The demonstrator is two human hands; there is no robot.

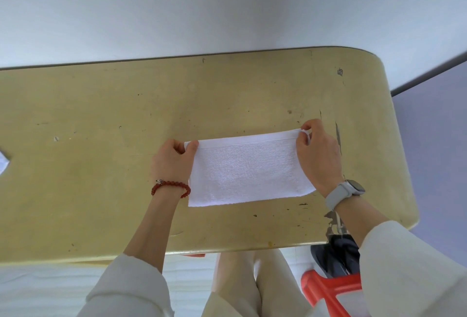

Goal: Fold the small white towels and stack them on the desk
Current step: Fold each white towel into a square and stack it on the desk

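A small white towel (249,170) lies flat on the yellowish desk (101,165), folded into a wide rectangle. My left hand (171,162) pinches its far left corner between thumb and curled fingers. My right hand (318,154) pinches the far right corner the same way. Both hands hold the far edge stretched straight. The near edge of the towel rests on the desk surface.
A sliver of another white cloth (3,162) shows at the desk's left edge. A white wall rises behind the desk. A red stool (326,289) with a dark item on it stands at the lower right, beside my legs.
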